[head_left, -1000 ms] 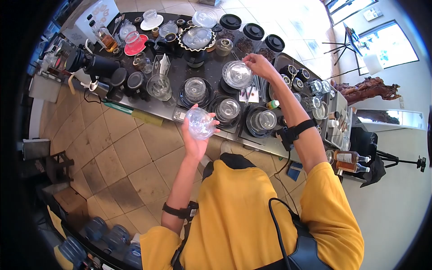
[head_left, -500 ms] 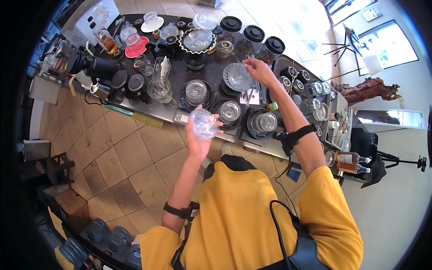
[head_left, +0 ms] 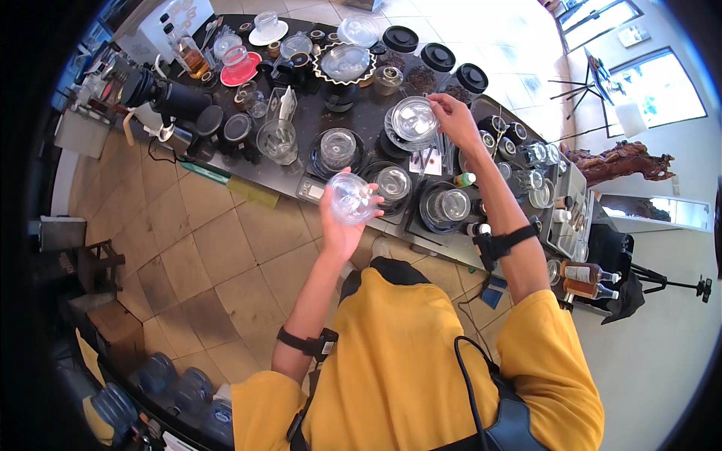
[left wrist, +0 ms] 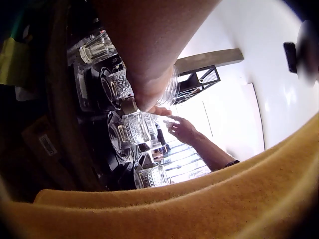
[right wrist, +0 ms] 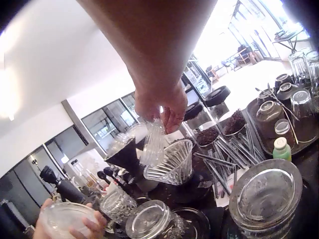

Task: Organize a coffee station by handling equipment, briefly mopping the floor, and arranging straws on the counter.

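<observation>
My left hand [head_left: 342, 229] holds a clear round lid-like dish [head_left: 350, 197] from below, in front of the counter's near edge, fingers curled at its right side. In the right wrist view this dish [right wrist: 67, 219] shows at the lower left. Over the counter, my right hand [head_left: 456, 122] pinches the edge of a clear ringed lid-like piece [head_left: 414, 118]. That piece [right wrist: 153, 144] looks ridged and stands beside and above a fluted glass bowl [right wrist: 174, 164] in the right wrist view. The bowl sits on a dark base and is mostly overlapped from the head.
Along the counter's near edge stand several glass cups [head_left: 338, 148] on dark saucers. Lidded jars of dark beans [head_left: 425, 71] line the back. Metal sticks [right wrist: 234, 154] lie beside the fluted bowl. On the right is a tray with dark cups [head_left: 515, 133]; on the left, a glass pitcher [head_left: 278, 143].
The ringed piece in my right hand overlaps the fluted bowl again; half a second ago the bowl's swirled inside showed. My left hand keeps its hold on the dish. The head view has shifted slightly.
</observation>
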The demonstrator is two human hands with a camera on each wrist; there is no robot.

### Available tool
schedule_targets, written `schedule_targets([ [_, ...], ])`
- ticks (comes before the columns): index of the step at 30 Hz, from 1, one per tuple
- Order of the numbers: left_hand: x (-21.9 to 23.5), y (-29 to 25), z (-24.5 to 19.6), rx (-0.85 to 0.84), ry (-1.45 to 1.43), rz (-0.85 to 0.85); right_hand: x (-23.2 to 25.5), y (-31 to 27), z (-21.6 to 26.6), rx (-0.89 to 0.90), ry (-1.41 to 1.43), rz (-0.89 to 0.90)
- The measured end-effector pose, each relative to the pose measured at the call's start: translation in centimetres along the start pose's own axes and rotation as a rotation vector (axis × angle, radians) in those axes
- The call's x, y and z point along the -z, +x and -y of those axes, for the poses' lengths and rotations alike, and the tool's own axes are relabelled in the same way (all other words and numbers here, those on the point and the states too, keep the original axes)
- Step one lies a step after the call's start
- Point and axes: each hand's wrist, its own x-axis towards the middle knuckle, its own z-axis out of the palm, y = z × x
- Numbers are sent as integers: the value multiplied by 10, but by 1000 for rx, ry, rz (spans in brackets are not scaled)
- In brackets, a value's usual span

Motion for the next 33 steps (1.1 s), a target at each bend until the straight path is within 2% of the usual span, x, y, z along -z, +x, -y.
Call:
schedule_targets([
  [2,2,4,1,1,-17,18,1,-21,38,-33,102,58],
  [4,1,6,2,74,-121,42,-2,-39,60,20,170,166],
  [7,-7,7,4,95,-140,61,-15,-68,88,29,240,317],
  [10,-18,4,2,113,-166,120,-28,-87,96,62,286,462],
  [12,-22,1,2,102,-196,146,-33,-98,103,90,322,463],
  [14,-24,-1,2,88,-186,160,-36,-105,106,15,185,484],
  [16,-25,-3,2,108,-244,86,-41,-112,107,16,180,457],
  [18,-19,-4,4,104,-257,106,-46,-116,107,131,24,333],
  [21,-19,-5,6,93,-274,143,-50,-125,106,227,-52,234],
  [23,-27,-8,5,80,-279,159,-50,-129,107,208,-89,247],
  [25,-37,-12,4,55,-242,101,-51,-134,108,192,-125,261],
  [27,-42,-14,3,56,-230,66,-53,-140,108,465,-90,142],
  [28,-44,-16,3,63,-217,29,-51,-143,111,466,-89,147],
  [30,-50,-18,3,55,-177,48,-45,-147,121,636,-98,285],
  [33,-56,-19,6,47,-121,51,-48,-147,118,639,-129,300],
])
